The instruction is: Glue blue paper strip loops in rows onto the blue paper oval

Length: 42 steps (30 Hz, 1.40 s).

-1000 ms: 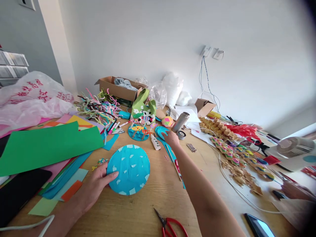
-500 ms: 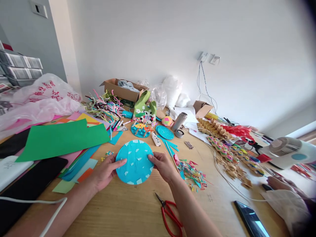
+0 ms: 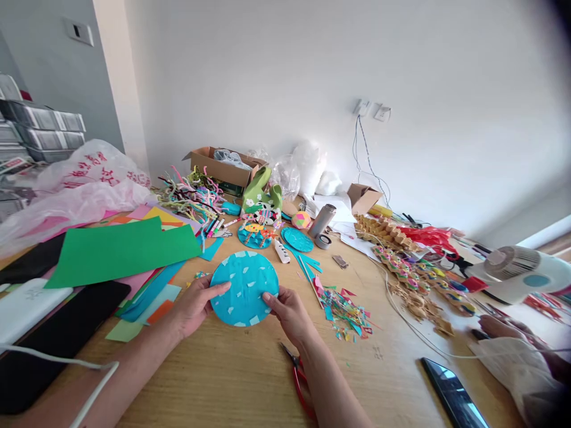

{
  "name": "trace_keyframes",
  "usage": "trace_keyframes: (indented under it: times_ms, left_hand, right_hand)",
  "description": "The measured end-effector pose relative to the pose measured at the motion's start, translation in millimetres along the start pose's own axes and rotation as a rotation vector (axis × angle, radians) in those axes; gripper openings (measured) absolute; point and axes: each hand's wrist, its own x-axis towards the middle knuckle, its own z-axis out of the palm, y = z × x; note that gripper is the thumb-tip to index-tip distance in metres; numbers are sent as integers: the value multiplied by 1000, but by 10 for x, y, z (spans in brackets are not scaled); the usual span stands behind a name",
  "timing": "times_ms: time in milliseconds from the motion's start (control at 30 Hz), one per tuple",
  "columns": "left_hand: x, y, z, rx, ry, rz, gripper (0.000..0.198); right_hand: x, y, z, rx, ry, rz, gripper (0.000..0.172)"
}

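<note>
Both my hands hold a round blue paper disc dotted with pale paper bits, just above the wooden table. My left hand pinches its left edge with the thumb on top. My right hand grips its lower right edge. Red-handled scissors lie right behind my right wrist, partly hidden by the forearm. A heap of coloured paper scraps lies to the right of my right hand.
Green and coloured paper sheets spread at the left beside a black tablet. Farther back are a smaller blue disc, a glue bottle, a metal flask and pipe cleaners. Another person's hand and a phone are at the right.
A second ago my right hand was reaching far back beside the flask; it came back and took the disc's right edge. Since then both hands shifted the disc slightly.
</note>
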Motion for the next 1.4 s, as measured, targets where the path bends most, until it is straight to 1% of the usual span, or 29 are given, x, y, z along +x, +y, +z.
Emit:
trace_keyframes:
  times_ms: [167,367,500,700,900,1000,1067,1133,1200,1233,1300,1400]
  left_hand:
    - [28,-19,-17,16,-33,-17,49]
    - [39,-25,-51,21,-16,5,49]
    - [46,-3,-64,28,-6,-14,51]
    - [43,-2,-46,38,25,-13,50]
    - [5,28,-8,31,20,-15,50]
    - [10,30,-16,28,9,-28,50]
    - [13,19,-31,35,-15,-48,49]
    - [5,5,-42,63,-75,-86,49]
    - [-12,-2,-43,94,-166,-127,51]
    - [-21,-1,-40,101,-202,-141,53]
    - [-34,14,-30,89,-236,-150,57]
    - [-32,41,-24,85,-224,-134,56]
  right_hand:
    - [-5,32,-21,-21,-31,16,42]
    - [-44,54,-1,23,-69,5,38]
    - [-53,70,22,38,-76,37,36]
    - [-43,132,-4,41,-100,90,36]
    - [-45,132,6,33,-94,65,34]
    - [-38,121,24,55,-13,64,34]
    - [-21,115,17,100,105,41,36]
    - [1,107,-11,150,239,4,38]
    - [19,97,-48,169,330,-33,40]
    - [24,92,-63,160,350,-51,41]
    - [24,85,-80,98,348,-85,41]
    - [7,77,-66,-45,281,-104,43]
